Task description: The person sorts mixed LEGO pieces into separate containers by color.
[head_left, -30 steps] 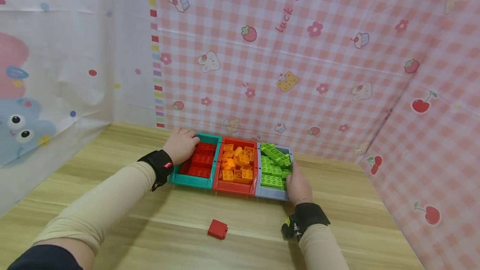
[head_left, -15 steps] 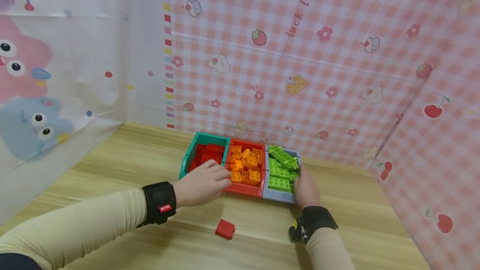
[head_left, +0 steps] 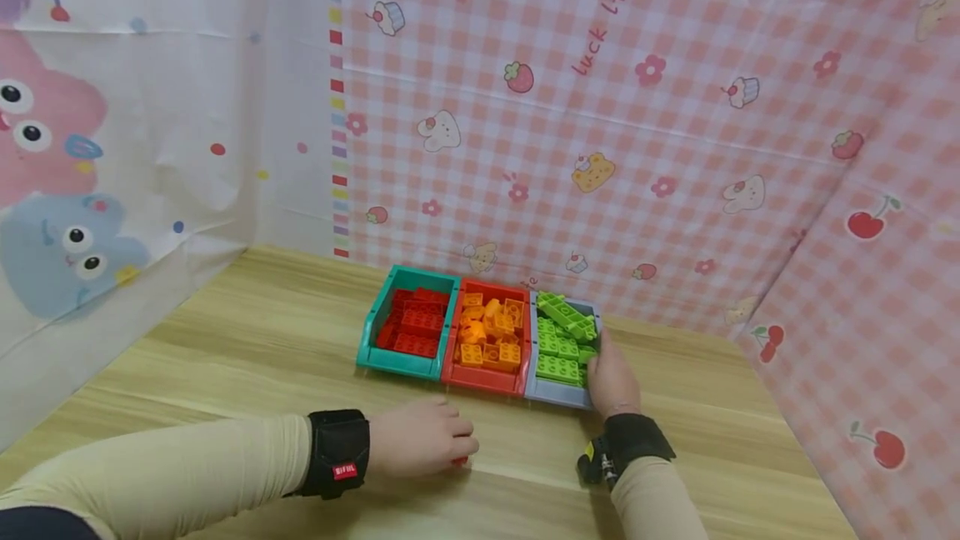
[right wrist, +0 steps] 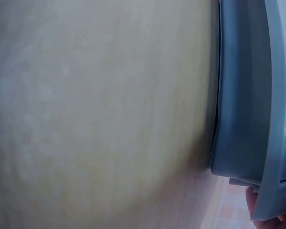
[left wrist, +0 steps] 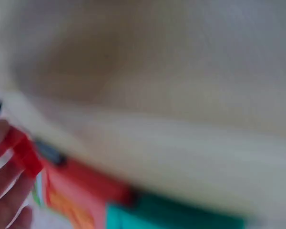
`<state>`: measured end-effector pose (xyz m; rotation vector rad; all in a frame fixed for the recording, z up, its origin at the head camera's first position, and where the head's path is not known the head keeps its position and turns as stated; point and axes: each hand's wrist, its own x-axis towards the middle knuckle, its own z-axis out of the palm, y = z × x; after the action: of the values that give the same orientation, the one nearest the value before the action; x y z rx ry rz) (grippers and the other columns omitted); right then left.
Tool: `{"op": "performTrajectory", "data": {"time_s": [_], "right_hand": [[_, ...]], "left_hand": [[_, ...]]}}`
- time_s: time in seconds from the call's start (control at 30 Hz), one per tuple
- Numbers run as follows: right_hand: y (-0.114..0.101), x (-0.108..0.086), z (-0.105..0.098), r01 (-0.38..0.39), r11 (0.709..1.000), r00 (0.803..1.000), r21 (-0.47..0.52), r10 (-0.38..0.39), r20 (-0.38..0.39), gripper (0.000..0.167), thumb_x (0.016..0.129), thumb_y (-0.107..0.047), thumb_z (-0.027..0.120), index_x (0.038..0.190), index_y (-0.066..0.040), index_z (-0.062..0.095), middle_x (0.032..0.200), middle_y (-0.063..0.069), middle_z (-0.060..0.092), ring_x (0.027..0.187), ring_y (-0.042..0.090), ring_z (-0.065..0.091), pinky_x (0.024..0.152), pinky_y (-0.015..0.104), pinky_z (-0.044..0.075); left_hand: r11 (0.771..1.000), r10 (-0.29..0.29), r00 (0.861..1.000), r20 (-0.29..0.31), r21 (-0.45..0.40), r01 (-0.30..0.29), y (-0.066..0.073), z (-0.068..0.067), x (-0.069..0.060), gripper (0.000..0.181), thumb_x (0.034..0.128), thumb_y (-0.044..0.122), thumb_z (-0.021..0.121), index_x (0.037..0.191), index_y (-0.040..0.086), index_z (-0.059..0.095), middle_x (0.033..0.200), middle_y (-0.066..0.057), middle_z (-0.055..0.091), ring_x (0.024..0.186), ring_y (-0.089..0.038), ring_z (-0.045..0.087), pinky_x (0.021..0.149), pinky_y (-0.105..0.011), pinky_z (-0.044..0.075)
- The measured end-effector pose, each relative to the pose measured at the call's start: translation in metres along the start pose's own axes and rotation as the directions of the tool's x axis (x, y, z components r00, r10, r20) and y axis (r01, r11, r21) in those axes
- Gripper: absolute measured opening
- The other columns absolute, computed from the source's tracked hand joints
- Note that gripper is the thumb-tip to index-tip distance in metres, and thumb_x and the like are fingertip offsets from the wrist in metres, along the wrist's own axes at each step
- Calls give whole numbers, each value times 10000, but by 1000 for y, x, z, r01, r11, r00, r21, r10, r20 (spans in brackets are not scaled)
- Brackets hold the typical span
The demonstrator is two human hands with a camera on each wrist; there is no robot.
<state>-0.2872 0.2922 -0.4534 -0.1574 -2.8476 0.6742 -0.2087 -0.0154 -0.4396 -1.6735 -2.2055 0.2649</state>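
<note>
My left hand is low over the table in front of the bins, pinching a red toy brick between thumb and fingers. From the head, just a sliver of that brick shows under the fingertips. My right hand grips the right side of the grey bin, and in the right wrist view its fingers curl at the bin's rim. Green bricks fill the grey bin, one long piece lying slanted on top. Most of the right fingers are hidden.
Left of the grey bin, joined in a row, stand a red bin with orange bricks and a teal bin with red bricks. Behind them rises a checked cloth wall. The wooden table runs underneath.
My left hand has left the teal bin's left side, come toward me and taken hold of the loose red brick on the table. The right hand stays at the grey bin.
</note>
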Motion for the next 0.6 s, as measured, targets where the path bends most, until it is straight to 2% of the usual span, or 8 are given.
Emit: {"op": "performTrajectory", "data": {"time_s": [0.07,0.1,0.2,0.27,0.37,0.43,0.57,0.6], "right_hand": [[1,-1,-1,2,1000,1000,2,-2,-2,520,960,-71,334,1454,30,207,1412,246,362,1275,377,376,1006,494,319],[1,-1,-1,3,1000,1000,-1,-3,-4,520,958,-68,331,1452,35,206,1409,251,363,1271,382,378,1003,497,321],[2,-2,-3,2,1000,1000,-6,-2,-7,523,955,-66,330,1452,37,203,1408,254,361,1271,384,377,1003,497,320],[2,-2,-4,3,1000,1000,-5,-3,-8,524,954,-64,328,1452,37,201,1407,255,363,1269,386,378,1001,499,321],[0,-4,-2,14,1000,1000,4,-14,-13,522,949,-58,331,1450,31,216,1389,254,388,1253,389,398,990,505,332],[-3,-4,0,26,1000,999,10,-26,-19,517,947,-54,330,1448,28,227,1381,252,400,1248,388,405,990,505,332],[-7,-5,3,41,999,999,18,-40,-25,519,946,-50,327,1450,23,228,1375,254,408,1240,388,414,987,504,336],[-7,-4,4,40,999,999,21,-40,-25,520,947,-52,324,1453,19,224,1379,250,405,1244,384,412,989,501,336]], "left_hand": [[997,-51,993,-109,58,57,-19,-4,-1,234,858,233,683,1074,174,616,966,43,594,815,-116,541,729,-241,426],[991,-93,980,-178,76,108,-32,-6,-1,246,848,199,694,1076,151,616,961,15,592,795,-136,546,709,-254,436],[953,-280,914,-293,30,302,-76,-5,-8,297,811,82,708,1090,84,605,961,-66,561,735,-190,535,664,-288,456],[905,-410,860,-304,-19,425,-102,0,-15,295,792,29,701,1070,52,606,947,-99,555,736,-226,547,684,-329,466],[821,-564,798,-213,-43,569,-127,10,-30,280,804,42,699,1067,38,603,979,-124,595,855,-285,578,809,-416,449],[777,-627,769,-128,-26,629,-135,13,-38,283,809,68,706,1070,44,600,996,-126,632,970,-321,573,924,-492,383],[724,-690,724,20,-6,690,-138,12,-45,285,825,96,700,1088,55,600,1012,-131,664,1082,-352,544,1014,-565,259],[719,-694,719,35,-2,695,-139,13,-46,273,830,99,693,1086,56,609,1028,-131,665,1097,-352,538,1019,-570,247]]}}
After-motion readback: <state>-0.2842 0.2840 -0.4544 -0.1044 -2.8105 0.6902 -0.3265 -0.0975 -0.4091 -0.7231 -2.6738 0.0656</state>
